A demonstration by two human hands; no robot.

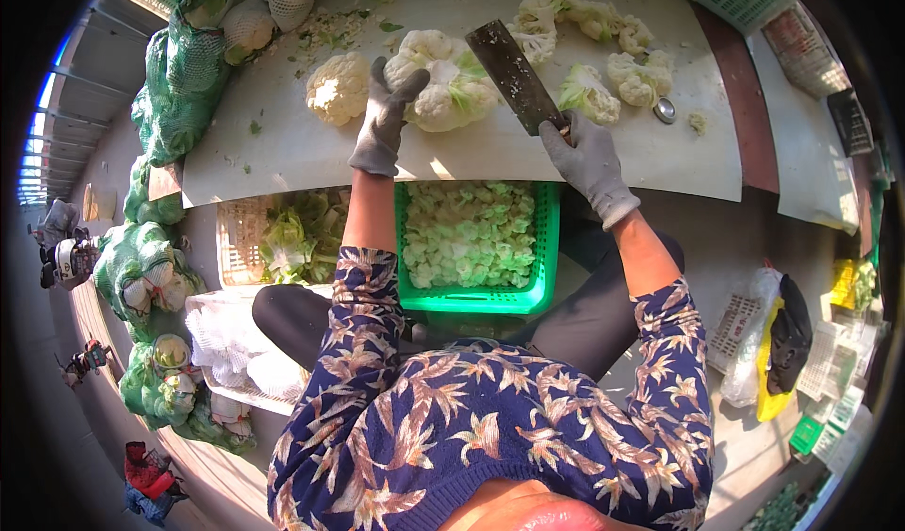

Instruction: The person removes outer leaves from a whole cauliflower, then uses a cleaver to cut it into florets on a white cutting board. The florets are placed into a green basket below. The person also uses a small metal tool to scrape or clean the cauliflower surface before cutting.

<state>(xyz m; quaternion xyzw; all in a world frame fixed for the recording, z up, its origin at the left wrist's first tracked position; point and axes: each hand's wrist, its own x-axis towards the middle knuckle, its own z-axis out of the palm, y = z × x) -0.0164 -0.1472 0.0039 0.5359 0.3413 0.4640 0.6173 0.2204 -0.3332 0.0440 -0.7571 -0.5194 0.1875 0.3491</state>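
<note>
My left hand [389, 110], in a grey glove, is raised over the table with its fingers apart and nothing in it. A whole cauliflower head [338, 89] lies just left of it. To its right rests a larger cauliflower [449, 82], partly cut, with its pale stem and some green leaf showing. My right hand [583, 152], also gloved, grips the handle of a cleaver [512, 75]. The wide dark blade points up and left, close to the larger cauliflower, and bears white crumbs. Beyond the blade are several cut cauliflower pieces [590, 96] and a small round metal object [664, 110].
Below the table edge [466, 170] a green crate [548, 248] holds cauliflower florets. Left of it stands a crate [237, 241] of trimmed leaves. Green mesh sacks [184, 85] of cauliflower line the left side. A white crate [247, 396] holds white foam nets.
</note>
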